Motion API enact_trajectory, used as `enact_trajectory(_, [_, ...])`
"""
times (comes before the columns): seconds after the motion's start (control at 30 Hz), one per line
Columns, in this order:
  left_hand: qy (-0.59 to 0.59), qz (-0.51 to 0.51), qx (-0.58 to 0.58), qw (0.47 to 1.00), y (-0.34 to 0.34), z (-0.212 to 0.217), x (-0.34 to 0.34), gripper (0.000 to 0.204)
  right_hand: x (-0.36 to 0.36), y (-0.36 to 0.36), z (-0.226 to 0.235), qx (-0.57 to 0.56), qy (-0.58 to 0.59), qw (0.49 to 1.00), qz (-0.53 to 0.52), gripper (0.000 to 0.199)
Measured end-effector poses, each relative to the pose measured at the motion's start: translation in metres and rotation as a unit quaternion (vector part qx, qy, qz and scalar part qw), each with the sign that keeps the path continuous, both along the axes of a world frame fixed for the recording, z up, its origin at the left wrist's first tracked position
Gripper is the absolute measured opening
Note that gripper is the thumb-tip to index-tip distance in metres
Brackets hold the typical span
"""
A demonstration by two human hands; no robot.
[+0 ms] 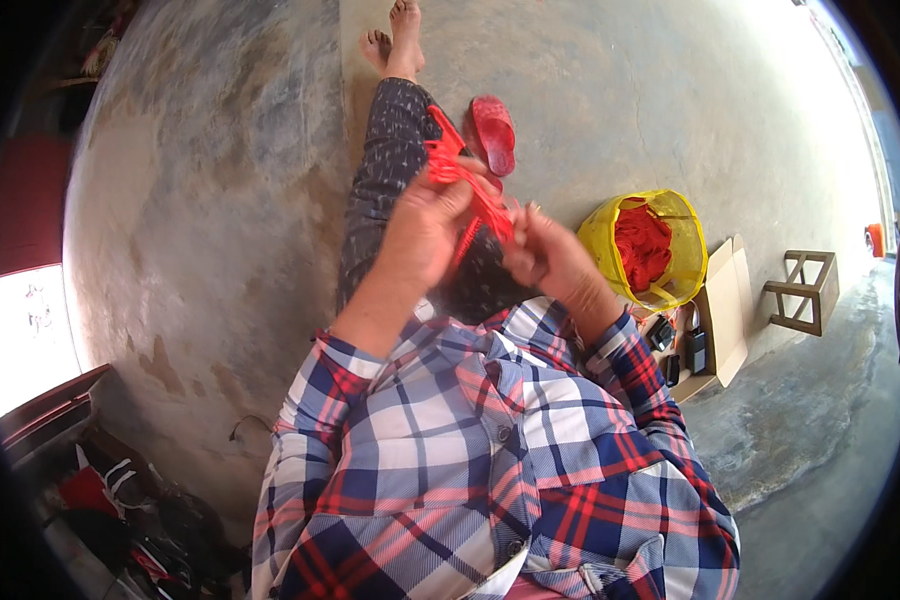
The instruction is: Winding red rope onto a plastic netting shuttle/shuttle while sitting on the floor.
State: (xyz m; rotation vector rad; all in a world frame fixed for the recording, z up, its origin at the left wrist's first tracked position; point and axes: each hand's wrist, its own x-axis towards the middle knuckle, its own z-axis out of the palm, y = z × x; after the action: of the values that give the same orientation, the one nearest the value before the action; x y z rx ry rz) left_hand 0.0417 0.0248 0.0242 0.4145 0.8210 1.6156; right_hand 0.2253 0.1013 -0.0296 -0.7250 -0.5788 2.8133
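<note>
L fingers (452, 203), R fingers (525, 260) hold red mat'l (488, 208); bskt rim (670, 298) apart.

Open floor (210, 200) left; obstacle right: yellow basket (597, 240).

left of yellow basket (597, 240): red strands (452, 168) blurred, exact form unclear; right hand (544, 250) blurred, grip unclear. below basket: black devices (697, 350) too small to tell. far lower left of basket: dark clutter (160, 510) indistinct, cut off.
</note>
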Motion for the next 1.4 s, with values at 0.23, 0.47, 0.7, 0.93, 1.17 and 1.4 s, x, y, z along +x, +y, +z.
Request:
enact_trajectory(0.23, [0.8,0.017,-0.015,0.6,0.017,-0.042,-0.042,0.015,-0.018,0.049,-0.01,0.324,-0.232,0.915,-0.052,0.023])
enact_trajectory(0.47, [0.719,0.015,-0.055,0.693,0.022,-0.066,-0.012,0.016,-0.038,0.04,-0.045,0.677,-0.252,0.691,0.026,0.035])
enact_trajectory(0.7, [0.196,-0.11,-0.174,0.959,0.008,-0.069,-0.01,0.013,0.045,0.052,0.02,0.194,-0.017,0.932,-0.304,0.019])
enact_trajectory(0.93, [0.113,-0.102,-0.149,0.977,0.001,-0.069,-0.003,0.015,0.134,0.084,0.019,0.159,0.004,0.888,-0.431,0.014])
enact_trajectory(1.17, [0.115,-0.108,-0.154,0.975,0.001,-0.07,0.001,0.013,-0.002,0.01,0.027,0.285,-0.254,0.919,-0.102,0.011])
enact_trajectory(1.4, [0.103,-0.097,-0.171,0.975,0.003,-0.066,0.006,0.015,-0.004,0.001,0.045,0.344,-0.166,0.918,-0.11,0.009])
